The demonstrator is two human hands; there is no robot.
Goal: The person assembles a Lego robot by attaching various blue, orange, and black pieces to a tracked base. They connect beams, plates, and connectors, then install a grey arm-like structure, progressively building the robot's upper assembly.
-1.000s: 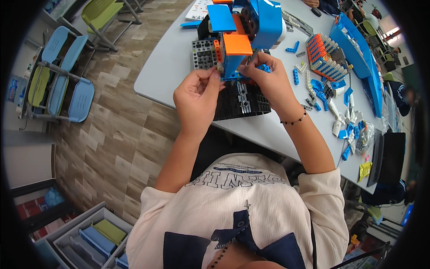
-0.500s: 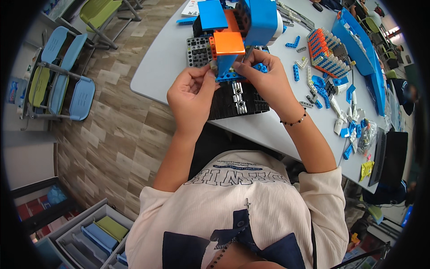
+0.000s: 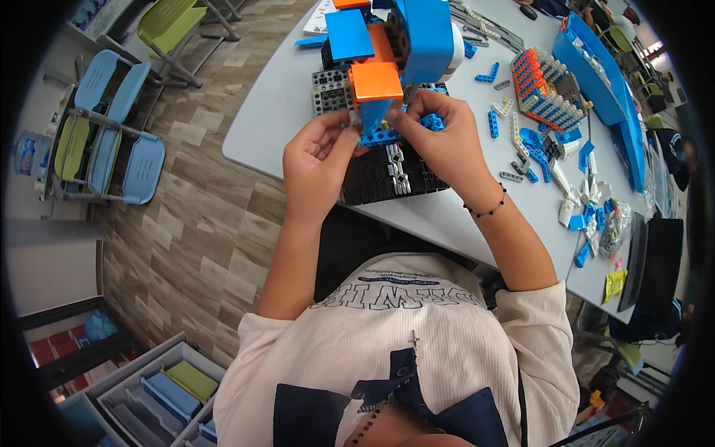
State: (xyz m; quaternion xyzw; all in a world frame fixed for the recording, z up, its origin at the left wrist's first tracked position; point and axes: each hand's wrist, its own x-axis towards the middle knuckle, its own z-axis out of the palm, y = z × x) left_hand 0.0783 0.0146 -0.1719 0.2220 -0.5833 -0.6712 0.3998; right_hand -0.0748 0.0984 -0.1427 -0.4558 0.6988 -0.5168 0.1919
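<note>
Both hands meet at the near edge of a pale grey tabletop [image 3: 261,134], working on a building-block model [image 3: 395,52] made of blue, orange and black pieces. The left hand [image 3: 316,160] is curled, its fingertips pinching the left end of a blue studded beam [image 3: 387,135] that runs across the front of the model, just under an orange panel [image 3: 376,80]. The right hand [image 3: 443,145] is closed over the beam's right end, fingers pressed down on top of it; a dark bead bracelet [image 3: 488,211] circles that wrist. Below the beam, between the two hands, lies a black ribbed base plate [image 3: 391,175] with small grey pieces on it, reaching to the table's edge. To the right of the model, loose blue and grey pieces [image 3: 551,160] are scattered over the tabletop, near a block of orange, blue and white parts [image 3: 547,89] and a long blue tray [image 3: 603,82]. On the wooden floor to the left stand blue and green folding chairs [image 3: 104,141].
</note>
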